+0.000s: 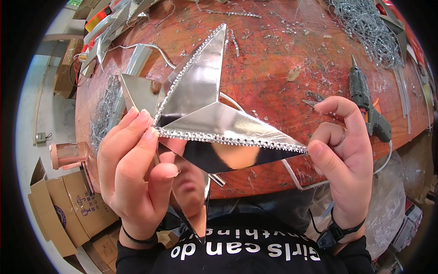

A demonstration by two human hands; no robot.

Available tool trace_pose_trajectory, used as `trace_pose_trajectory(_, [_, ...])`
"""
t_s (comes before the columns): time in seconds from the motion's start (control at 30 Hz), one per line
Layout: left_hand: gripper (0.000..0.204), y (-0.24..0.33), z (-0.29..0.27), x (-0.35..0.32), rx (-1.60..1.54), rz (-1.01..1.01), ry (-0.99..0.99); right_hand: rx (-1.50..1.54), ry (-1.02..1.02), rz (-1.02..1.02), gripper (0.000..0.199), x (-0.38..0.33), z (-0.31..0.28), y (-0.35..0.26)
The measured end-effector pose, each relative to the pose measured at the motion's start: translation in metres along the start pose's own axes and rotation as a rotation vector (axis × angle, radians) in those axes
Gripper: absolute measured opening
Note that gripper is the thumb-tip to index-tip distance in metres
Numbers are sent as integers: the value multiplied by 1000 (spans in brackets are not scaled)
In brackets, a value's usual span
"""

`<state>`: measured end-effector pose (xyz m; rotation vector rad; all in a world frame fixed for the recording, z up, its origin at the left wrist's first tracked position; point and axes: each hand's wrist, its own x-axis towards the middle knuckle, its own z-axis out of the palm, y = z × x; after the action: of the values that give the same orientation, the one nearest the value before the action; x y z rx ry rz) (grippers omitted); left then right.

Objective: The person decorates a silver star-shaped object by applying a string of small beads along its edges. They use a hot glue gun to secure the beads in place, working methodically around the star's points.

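Note:
A silver mirror-faced star point(196, 89) with folded, raised points is held up over the table. Rows of sparkling rhinestone trim point(228, 139) run along two of its edges, one of them crossing between my hands. My left hand point(137, 169) grips the star at its left side, fingertips and thumb closed on a point beside the trim's end. My right hand point(344, 150) is at the right-hand point, with thumb and a bent finger pinching the tip where the trim ends. Its index finger is raised and curved. Thin glue-like threads show on the mirror near that tip.
A hot glue gun point(360, 91) lies on the red-brown worktable point(269, 82) at right. Tangled rhinestone chain point(365, 29) is heaped at far right, with more point(101, 118) at left. Clear glue sticks point(402, 93) lie near the right edge. Cardboard boxes point(73, 205) stand lower left.

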<state>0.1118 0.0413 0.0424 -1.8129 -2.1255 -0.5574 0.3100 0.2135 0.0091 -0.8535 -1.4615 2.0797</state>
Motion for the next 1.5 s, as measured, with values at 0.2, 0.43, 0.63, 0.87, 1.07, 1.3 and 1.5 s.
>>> trace_pose_trajectory(0.2, [24, 1, 3, 0, -8, -7, 4, 3, 6, 3, 39, 0, -2, 3])
trace_pose_trajectory(0.43, [28, 2, 2, -1, -40, -37, 19, -22, 21, 31, 26, -1, -4, 5])
trace_pose_trajectory(0.63, [35, 1, 18, -6, -195, -145, 210, -206, 62, 159, 19, -13, -6, -10])
trace_pose_trajectory(0.87, [62, 9, 14, -7, -499, -259, 205, -695, 241, -118, 12, -75, -130, -44])
trace_pose_trajectory(1.07, [70, -6, 1, -4, -789, -344, 339, -1018, 818, -479, 23, -65, -153, -31])
trace_pose_trajectory(1.3, [11, -41, -23, 3, -695, -356, 486, -1320, 63, -344, 61, -2, -107, -29])
trace_pose_trajectory(1.5, [11, -58, -16, 1, -925, -365, 411, -1458, -94, -163, 57, 4, -108, -57])
